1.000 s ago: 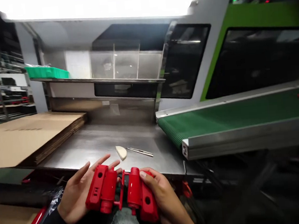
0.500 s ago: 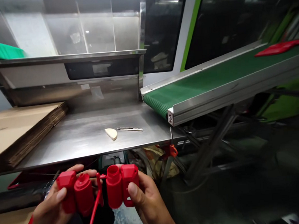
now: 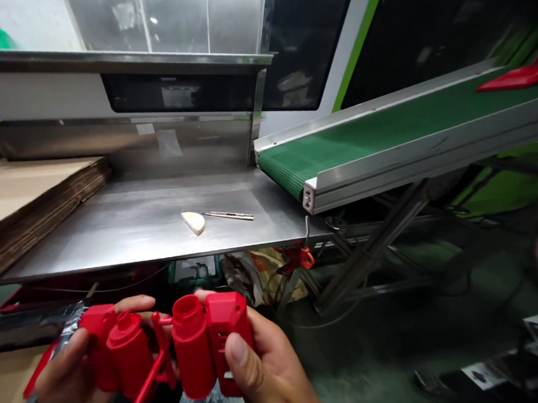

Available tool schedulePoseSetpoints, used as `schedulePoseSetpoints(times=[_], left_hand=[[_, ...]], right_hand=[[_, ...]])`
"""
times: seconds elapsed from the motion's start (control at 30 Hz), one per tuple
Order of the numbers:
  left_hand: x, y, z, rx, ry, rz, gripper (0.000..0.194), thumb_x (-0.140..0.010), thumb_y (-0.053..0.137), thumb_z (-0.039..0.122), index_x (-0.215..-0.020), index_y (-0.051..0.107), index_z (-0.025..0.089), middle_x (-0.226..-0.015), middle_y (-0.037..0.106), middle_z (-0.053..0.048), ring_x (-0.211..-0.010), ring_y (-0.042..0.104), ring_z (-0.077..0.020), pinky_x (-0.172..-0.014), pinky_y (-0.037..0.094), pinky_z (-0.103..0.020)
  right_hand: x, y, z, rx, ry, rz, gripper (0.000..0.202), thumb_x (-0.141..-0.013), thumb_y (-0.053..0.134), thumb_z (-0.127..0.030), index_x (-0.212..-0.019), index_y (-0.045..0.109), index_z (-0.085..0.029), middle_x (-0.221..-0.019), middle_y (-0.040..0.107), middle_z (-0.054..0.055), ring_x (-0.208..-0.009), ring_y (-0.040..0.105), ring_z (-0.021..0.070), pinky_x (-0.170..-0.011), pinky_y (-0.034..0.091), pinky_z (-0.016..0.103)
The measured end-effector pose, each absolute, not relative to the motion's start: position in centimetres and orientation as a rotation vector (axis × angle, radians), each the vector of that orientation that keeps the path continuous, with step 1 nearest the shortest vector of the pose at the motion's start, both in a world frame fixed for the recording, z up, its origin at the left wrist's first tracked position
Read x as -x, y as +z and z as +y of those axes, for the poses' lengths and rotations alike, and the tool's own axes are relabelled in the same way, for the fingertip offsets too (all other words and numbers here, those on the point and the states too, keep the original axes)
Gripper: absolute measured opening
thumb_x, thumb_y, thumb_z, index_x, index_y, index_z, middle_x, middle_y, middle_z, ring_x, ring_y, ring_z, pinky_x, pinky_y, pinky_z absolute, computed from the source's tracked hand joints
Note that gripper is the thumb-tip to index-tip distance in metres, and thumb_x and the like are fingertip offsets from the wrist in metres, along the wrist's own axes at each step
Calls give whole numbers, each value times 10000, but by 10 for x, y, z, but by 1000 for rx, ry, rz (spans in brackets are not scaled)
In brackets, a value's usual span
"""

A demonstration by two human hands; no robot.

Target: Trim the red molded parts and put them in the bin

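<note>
Gripping opposite ends of a red moulded plastic part (image 3: 169, 349), the left hand (image 3: 69, 382) and right hand (image 3: 269, 381) clamp it between them.

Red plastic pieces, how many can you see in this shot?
2. One red moulded piece is held in both the left hand and right hand; one flat red piece lies far up the green conveyor belt. Others may be hidden under the table.

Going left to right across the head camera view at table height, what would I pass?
Cardboard stack → pale wedge-shaped piece → thin metal tool → green conveyor belt → flat red part riding on the belt.
</note>
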State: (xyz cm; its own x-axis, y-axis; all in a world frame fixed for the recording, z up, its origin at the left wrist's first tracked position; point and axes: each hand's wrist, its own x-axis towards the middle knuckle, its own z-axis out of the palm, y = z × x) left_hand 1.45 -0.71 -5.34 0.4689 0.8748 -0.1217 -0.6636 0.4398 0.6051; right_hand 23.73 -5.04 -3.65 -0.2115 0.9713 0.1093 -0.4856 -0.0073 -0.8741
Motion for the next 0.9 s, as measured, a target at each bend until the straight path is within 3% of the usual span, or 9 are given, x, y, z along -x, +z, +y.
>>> schedulePoseSetpoints(times=[0.1, 0.27, 0.37, 0.47, 0.53, 0.67, 0.77, 0.9], left_hand=[[-23, -44, -6, -420, 896, 462, 553, -762, 642, 577, -1180, 694, 220, -1108, 723, -131, -971, 676, -404, -829, 550, -503], [-36, -34, 1, -359, 800, 351, 711, -813, 392, 749, -1332, 559, 292, -1236, 662, -126, -1174, 572, -396, -977, 435, -555], [-39, -38, 3, -409, 785, 208, 718, -855, 304, 729, -1421, 431, 306, -1339, 593, -115, -1291, 473, -352, -1066, 335, -549], [-40, -42, 4, -476, 809, 145, 671, -925, 239, 625, -1460, 372, 242, -1389, 546, -133, -1382, 354, -307, -1132, 218, -516], [-41, -44, 4, -518, 825, 137, 633, -952, 231, 564, -1468, 359, 220, -1399, 533, -143, -1394, 331, -307, -1141, 175, -530], [-43, -45, 3, -590, 859, 154, 589, -967, 288, 523, -1471, 355, 225, -1407, 521, -151, -1359, 388, -322, -1137, 157, -553], [-44, -47, 3, -627, 894, 190, 573, -977, 304, 499, -1460, 376, 198, -1379, 543, -168, -1310, 456, -303, -1137, 188, -512], [-45, -47, 7, -556, 950, 295, 599, -979, 287, 516, -1450, 384, 158, -1312, 581, -202, -1205, 552, -325, -1061, 325, -516]], right_hand=[[-237, -39, -49, 724, 1532, -870, 575, -841, 584, -551, -1307, 522, -219, -1128, 662, 123, -1034, 633, 268, -940, 482, 462], [-241, -48, -33, 673, 1537, -690, 495, -879, 566, -490, -1310, 514, -252, -1153, 672, 81, -1068, 633, 241, -899, 523, 388], [-245, -58, -20, 679, 1517, -609, 451, -877, 590, -453, -1268, 556, -232, -1189, 663, 73, -1077, 631, 216, -876, 538, 325], [-249, -70, -7, 718, 1520, -480, 477, -856, 631, -431, -1277, 553, -220, -1189, 667, 72, -1106, 621, 209, -870, 546, 295], [-249, -77, 1, 746, 1547, -430, 506, -837, 654, -432, -1284, 551, -217, -1166, 681, 74, -1031, 650, 199, -775, 565, 268], [-247, -87, 13, 761, 1652, -333, 535, -803, 687, -444, -1256, 575, -181, -1107, 707, 95, -823, 679, 167, -597, 543, 233], [-243, -90, 19, 741, 1724, -254, 481, -800, 698, -409, -1199, 612, -153, -1033, 730, 94, -870, 689, 181, -654, 553, 245], [-238, -86, 20, 666, 1864, -117, 313, -889, 590, -353, -1128, 650, -161, -1026, 732, 83, -868, 693, 167, -738, 562, 272]])
